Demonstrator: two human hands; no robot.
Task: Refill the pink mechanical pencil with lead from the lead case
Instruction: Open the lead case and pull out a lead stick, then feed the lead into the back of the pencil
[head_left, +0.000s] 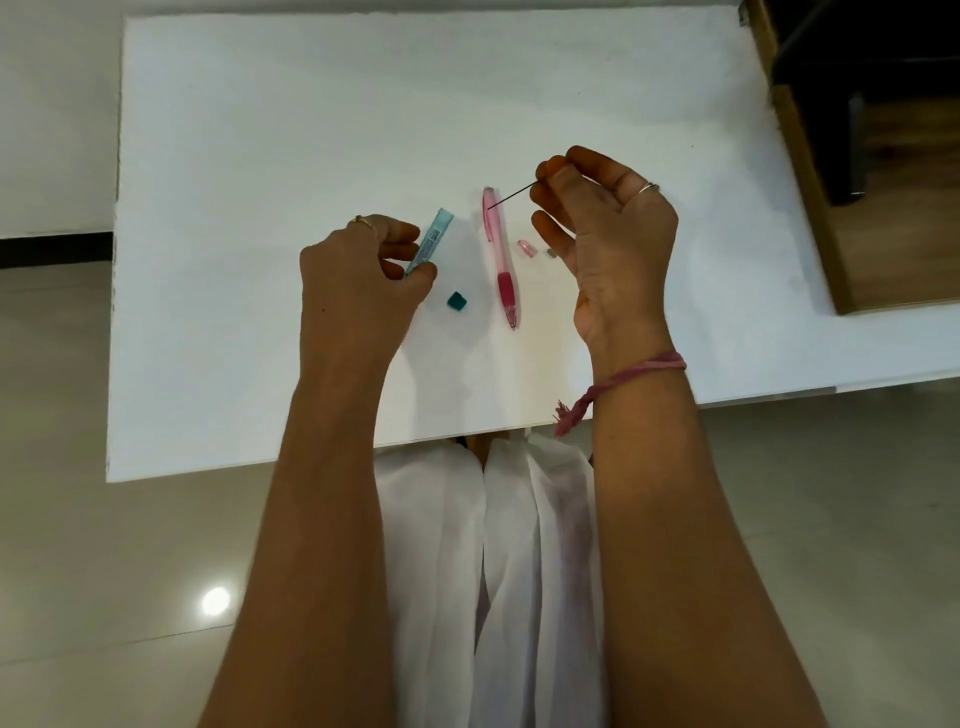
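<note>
On the white table (260, 156), the pink mechanical pencil (500, 257) is lying flat between the two hands, its dark pink grip and tip pointing toward the person and its open back end pointing away. The right hand (608, 228) is hovering above the table just to the right of the pencil, palm turned toward the camera, with the thumb and forefinger pinching one thin dark lead (511, 196); the other fingers are loosely curled. The lead is slanting down and to the left, and its free end is lying in line with the upper part of the pencil barrel, though whether it is touching the pencil cannot be told. The left hand (363, 270) is sitting to the left of the pencil, its fingers and thumb curled round the lower end of the light blue lead case (430, 247), which is tilting up and to the right. A small teal cap (456, 302) is resting on the table between the case and the pencil. Just to the right of the pencil, a small pink cap (526, 248) and a tiny grey piece (550, 253) are lying near each other, close beside the right hand's fingers. A pink thread band (639, 371) is circling the right wrist.
</note>
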